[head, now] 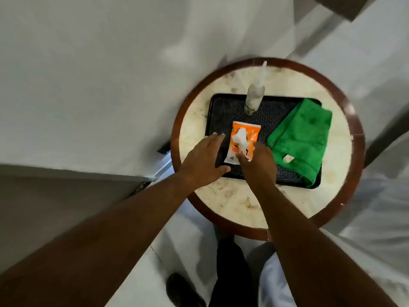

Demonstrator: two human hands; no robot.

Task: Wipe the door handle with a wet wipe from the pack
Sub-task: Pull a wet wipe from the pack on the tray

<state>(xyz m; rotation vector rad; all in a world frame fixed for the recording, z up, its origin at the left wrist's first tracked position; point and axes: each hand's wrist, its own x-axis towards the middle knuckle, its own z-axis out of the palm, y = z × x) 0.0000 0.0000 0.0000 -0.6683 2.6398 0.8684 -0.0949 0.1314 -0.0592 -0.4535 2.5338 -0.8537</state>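
Note:
An orange and white wet wipe pack (235,132) lies on a black tray (223,108) on a small round table. A white wipe (308,141) sticks up out of its top opening. My right hand (257,166) is at the pack's near right corner, fingertips pinched on the lower end of that wipe. My left hand (204,159) hovers flat, fingers spread, just left of the pack, over the tray's left edge. No door handle is in view.
A spray bottle (254,96) stands at the tray's far edge. A folded green cloth (301,138) covers the tray's right side. The round table (232,200) has a marble top and brown rim. White wall lies to the left; my shoe shows on the floor below.

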